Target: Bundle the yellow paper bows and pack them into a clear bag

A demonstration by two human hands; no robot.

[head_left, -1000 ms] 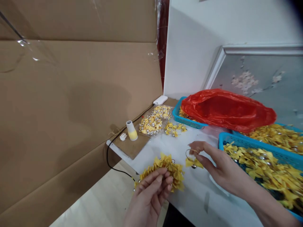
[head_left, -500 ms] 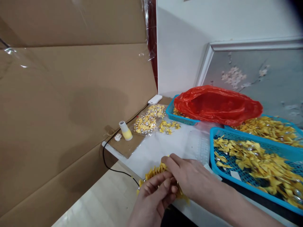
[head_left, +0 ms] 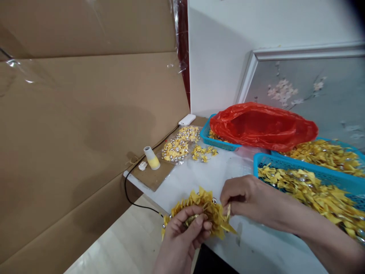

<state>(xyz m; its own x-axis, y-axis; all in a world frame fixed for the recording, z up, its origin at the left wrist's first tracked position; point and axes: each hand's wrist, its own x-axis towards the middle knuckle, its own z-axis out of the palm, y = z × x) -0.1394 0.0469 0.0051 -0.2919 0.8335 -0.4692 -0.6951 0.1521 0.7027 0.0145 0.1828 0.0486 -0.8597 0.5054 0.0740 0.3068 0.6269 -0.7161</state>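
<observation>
While the left hand (head_left: 182, 232) clamps the yellow bow bunch (head_left: 203, 209) left of the blue basket (head_left: 308, 171), right hand (head_left: 242, 198) pinches one bow at its edge: threading step, next needs precise alignment.

1. The left hand (head_left: 182, 238) is bare: no glove, ring or watch shows on it.
2. Its wrist, at about 6 o'clock in the view, is uncovered down to the frame edge, with no sleeve or cuff.
3. The right hand (head_left: 246, 198) is bare too, with short, unpainted nails.
4. Its forearm, running off toward 4 o'clock, carries no sleeve, band or bracelet.
</observation>
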